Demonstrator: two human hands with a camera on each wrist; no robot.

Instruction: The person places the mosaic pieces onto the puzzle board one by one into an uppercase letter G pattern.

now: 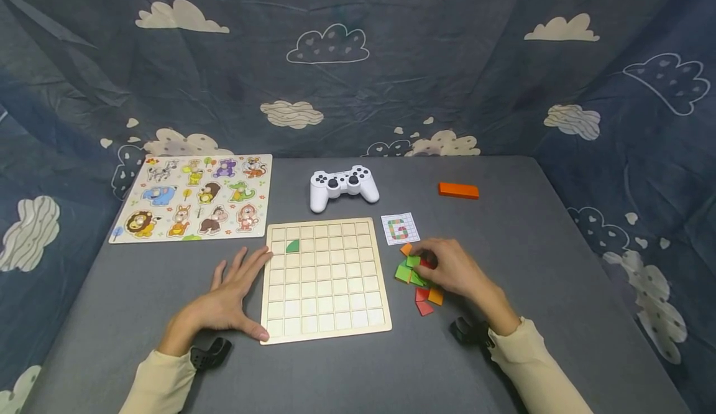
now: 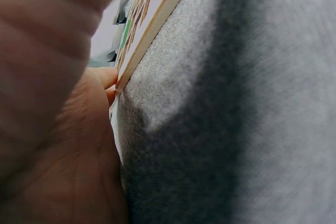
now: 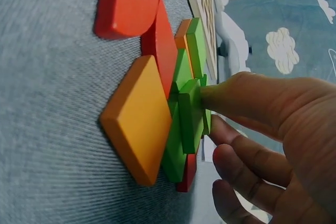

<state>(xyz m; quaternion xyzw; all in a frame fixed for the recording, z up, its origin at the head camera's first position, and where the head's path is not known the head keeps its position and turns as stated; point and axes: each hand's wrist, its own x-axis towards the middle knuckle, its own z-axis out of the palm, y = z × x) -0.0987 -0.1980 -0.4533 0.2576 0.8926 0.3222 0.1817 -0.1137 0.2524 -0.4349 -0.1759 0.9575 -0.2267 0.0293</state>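
Right hand [image 1: 453,268] pinches a green piece [image 1: 413,261] between thumb and forefinger, at the top of a loose pile of coloured pieces [image 1: 403,273] lying just beside the right edge of a wooden grid board [image 1: 324,302]. More green pieces lie under and around the pinched one; an orange piece [image 1: 436,296] and two red pieces [image 1: 424,308] sit at the near end of the pile, and a smaller orange piece [image 1: 406,249] shows at the far end. Left hand [image 1: 226,299] is spread with its fingers extended, the thumb touching the board's near left corner and the fingertips touching its left edge farther up. One green quarter-round piece [image 1: 293,247] rests in a cell near the board's far left corner. Just beyond the pile lies a small printed card [image 1: 399,229] with a green and red pattern. Farther back on the gray table [image 1: 531,240] are an animal puzzle board [image 1: 190,197] on the left, a white game controller [image 1: 344,188] in the middle and an orange block [image 1: 458,191] on the right.
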